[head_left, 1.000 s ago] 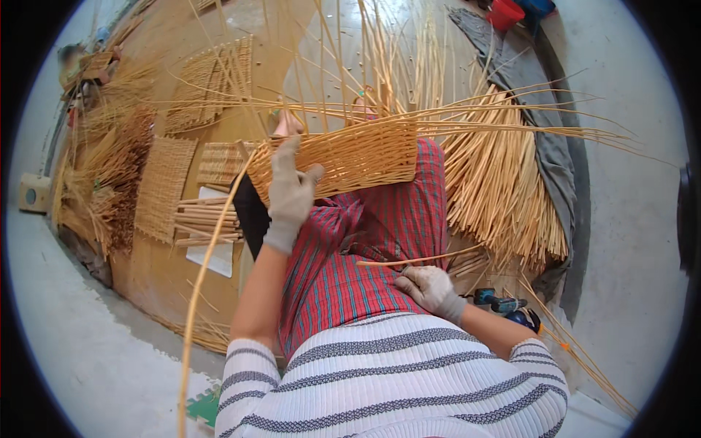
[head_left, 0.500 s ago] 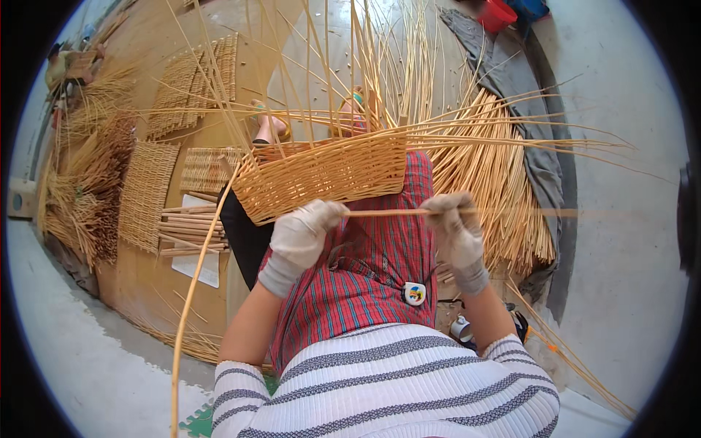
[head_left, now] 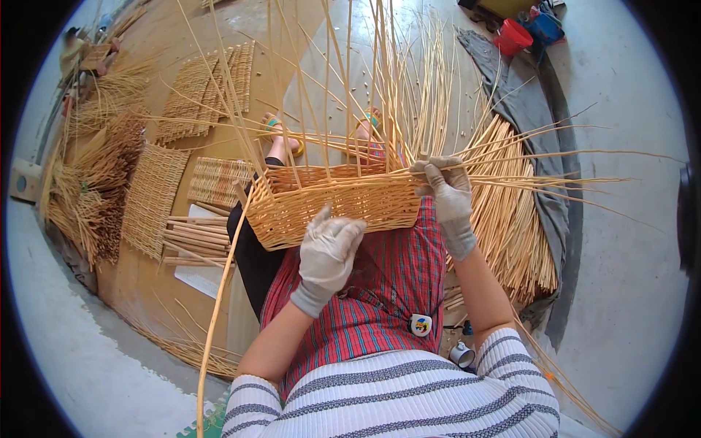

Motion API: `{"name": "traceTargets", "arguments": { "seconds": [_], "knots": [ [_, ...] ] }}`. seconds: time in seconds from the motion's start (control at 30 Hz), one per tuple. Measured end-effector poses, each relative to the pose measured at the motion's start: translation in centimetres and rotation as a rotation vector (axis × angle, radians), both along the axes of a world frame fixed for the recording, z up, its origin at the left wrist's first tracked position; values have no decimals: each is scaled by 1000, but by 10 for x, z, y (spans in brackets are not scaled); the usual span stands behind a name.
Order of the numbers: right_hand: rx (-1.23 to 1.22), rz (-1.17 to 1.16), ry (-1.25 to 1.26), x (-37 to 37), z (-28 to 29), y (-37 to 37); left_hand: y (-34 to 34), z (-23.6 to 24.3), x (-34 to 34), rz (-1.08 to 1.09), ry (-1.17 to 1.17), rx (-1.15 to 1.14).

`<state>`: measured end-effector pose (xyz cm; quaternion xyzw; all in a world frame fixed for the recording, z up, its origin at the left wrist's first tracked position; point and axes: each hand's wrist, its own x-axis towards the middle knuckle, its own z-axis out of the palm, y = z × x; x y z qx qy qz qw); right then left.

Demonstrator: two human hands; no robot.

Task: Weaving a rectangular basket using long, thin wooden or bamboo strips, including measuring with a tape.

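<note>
A partly woven wicker basket (head_left: 336, 215), rectangular with tall upright stakes, rests tilted across my lap. My right hand (head_left: 447, 186), in a pale work glove, pinches a wicker rod at the basket's upper right corner, where several long rods (head_left: 540, 155) stick out to the right. In front of the near wall is my left hand (head_left: 330, 250), also gloved, its fingers half bent and apart with nothing visible in them. One thick long rod (head_left: 219, 310) runs from the basket's left corner down past my left arm.
Loose rods (head_left: 504, 219) lie heaped on grey cloth at the right. Woven panels (head_left: 153, 197), short sticks (head_left: 197, 241) and bundled brown rods (head_left: 102, 182) cover the floor at left. A metal mug (head_left: 461, 355) stands by my right elbow; a red bucket (head_left: 513, 36) is far right.
The rod stretched between my hands no longer shows there. My right hand has moved up to the basket's right corner; my left has shifted right, off the rod.
</note>
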<state>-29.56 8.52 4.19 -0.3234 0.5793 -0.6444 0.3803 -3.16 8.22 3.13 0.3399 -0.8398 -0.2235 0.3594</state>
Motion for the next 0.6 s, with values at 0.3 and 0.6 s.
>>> {"name": "traceTargets", "arguments": {
  "seconds": [0.3, 0.6],
  "knots": [
    [132, -56, -69, -7, -1, -12, -99, 1, -79, 244, -495, 356],
    [196, 293, 1189, 28, 65, -121, -86, -5, -79, 366, -162, 466]
  ]
}}
